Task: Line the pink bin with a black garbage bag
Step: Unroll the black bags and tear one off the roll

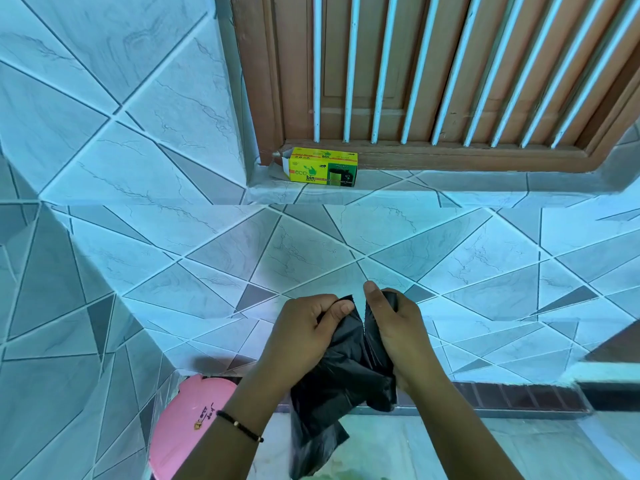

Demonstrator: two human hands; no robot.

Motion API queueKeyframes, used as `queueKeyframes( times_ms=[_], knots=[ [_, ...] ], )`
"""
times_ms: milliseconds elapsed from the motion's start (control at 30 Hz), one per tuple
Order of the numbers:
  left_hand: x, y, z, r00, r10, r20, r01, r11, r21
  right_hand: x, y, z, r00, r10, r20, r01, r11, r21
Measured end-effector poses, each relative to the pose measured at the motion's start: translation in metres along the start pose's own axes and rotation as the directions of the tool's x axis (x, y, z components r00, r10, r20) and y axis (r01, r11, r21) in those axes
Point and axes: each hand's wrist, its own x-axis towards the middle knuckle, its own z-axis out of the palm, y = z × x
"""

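Observation:
A crumpled black garbage bag (341, 372) hangs between my two hands in front of the tiled wall. My left hand (306, 325) pinches one side of its top edge and my right hand (389, 318) pinches the other side, with a narrow gap between them. The rest of the bag droops down toward the floor. The pink bin (188, 424) stands at the lower left in the wall corner, partly hidden behind my left forearm; I see its pink lid or side with small dark lettering.
A yellow-green box of bin bags (323, 168), one end flap open, lies on the tiled window ledge (450, 190). Above it is a brown wooden window frame with white bars (433, 71). Tiled walls close in at left and ahead.

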Motion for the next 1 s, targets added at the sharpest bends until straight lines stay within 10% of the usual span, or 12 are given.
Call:
queueKeyframes(
  times_ms=[167,700,1000],
  knots=[
    [-0.005,-0.002,-0.001,0.997,0.032,-0.071,-0.018,0.98,0.197,0.002,0.003,-0.002,0.986,-0.121,-0.112,0.101,0.979,-0.175],
    [-0.01,-0.008,-0.004,0.992,0.047,-0.114,-0.027,0.985,0.172,0.006,0.012,-0.015,0.946,-0.044,-0.321,0.085,0.99,0.115],
    [0.011,0.004,-0.022,0.99,-0.101,0.096,0.094,0.992,0.08,0.011,0.008,-0.028,0.951,0.119,0.285,-0.15,0.985,0.089]
  ],
)
